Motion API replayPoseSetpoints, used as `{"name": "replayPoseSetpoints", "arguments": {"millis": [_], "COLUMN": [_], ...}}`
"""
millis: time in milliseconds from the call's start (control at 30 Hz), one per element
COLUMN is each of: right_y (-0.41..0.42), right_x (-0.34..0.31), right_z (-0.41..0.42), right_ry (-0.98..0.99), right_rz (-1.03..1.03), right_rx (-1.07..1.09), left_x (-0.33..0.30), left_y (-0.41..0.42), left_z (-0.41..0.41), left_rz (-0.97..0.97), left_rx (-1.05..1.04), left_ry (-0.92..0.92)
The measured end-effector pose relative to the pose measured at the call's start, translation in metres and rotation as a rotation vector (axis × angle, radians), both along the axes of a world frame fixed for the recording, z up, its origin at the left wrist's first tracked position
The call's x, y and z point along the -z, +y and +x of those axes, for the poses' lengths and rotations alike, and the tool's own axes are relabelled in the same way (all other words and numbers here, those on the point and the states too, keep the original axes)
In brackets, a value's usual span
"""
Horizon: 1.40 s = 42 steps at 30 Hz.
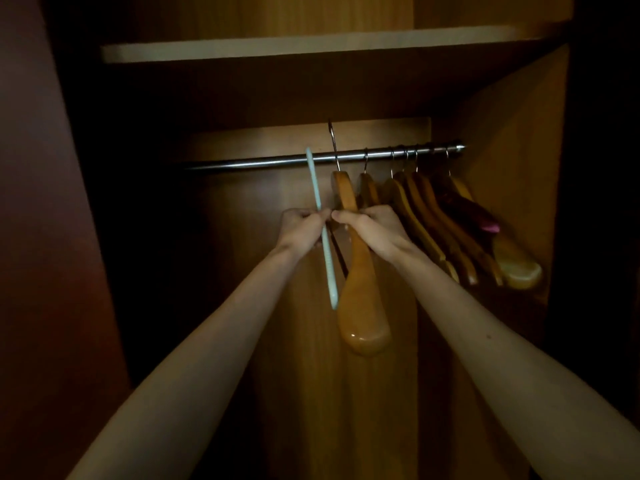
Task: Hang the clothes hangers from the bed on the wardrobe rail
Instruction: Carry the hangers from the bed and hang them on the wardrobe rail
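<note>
Wooden hangers [450, 223] crowd the rail [277, 161] at two o'clock; left hand [301, 227] pinches a mint hanger [323, 233], right hand [372, 228] grips a glossy wooden hanger [362, 299].

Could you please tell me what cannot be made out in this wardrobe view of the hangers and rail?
- Head view: the rail's left end is lost in shadow.
- Whether the wooden hanger's hook is over the rail: too dim.
- The pale green hanger's hook: not made out.
- How many hung hangers crowd the right: they overlap.
- Fingertips of left hand and right hand: hidden behind hangers.
</note>
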State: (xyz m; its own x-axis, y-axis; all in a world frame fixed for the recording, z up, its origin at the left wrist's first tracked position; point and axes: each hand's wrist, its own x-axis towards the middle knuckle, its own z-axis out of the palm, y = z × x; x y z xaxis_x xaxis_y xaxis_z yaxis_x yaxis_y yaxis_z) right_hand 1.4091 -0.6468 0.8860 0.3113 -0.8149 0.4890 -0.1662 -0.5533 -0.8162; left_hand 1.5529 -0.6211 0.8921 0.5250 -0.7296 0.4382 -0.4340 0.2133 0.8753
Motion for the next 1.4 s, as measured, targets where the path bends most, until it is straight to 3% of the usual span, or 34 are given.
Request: {"name": "replayPoseSetpoints", "arguments": {"millis": [267,533,933,1300,1400], "right_y": [-0.050,-0.072,-0.086,-0.078,-0.065], "right_x": [-0.034,-0.035,-0.002,0.021,0.038], "right_z": [0.021,0.025,0.028,0.017,0.010], "right_ry": [-0.059,-0.035,-0.010,-0.174,-0.257], "right_rz": [0.109,0.156,0.274,0.324,0.333], "right_rx": [-0.056,-0.049,-0.020,-0.019,-0.022], "left_x": [-0.043,-0.051,-0.018,0.010,0.033], "left_y": [-0.062,-0.088,-0.104,-0.100,-0.094], "left_z": [0.021,0.021,0.026,0.019,0.018], "left_rz": [-0.005,0.044,0.057,-0.044,-0.093], "left_rx": [-0.055,0.025,0.078,0.038,0.077], "left_ry": [-0.032,0.003,0.070,0.091,0.261]}}
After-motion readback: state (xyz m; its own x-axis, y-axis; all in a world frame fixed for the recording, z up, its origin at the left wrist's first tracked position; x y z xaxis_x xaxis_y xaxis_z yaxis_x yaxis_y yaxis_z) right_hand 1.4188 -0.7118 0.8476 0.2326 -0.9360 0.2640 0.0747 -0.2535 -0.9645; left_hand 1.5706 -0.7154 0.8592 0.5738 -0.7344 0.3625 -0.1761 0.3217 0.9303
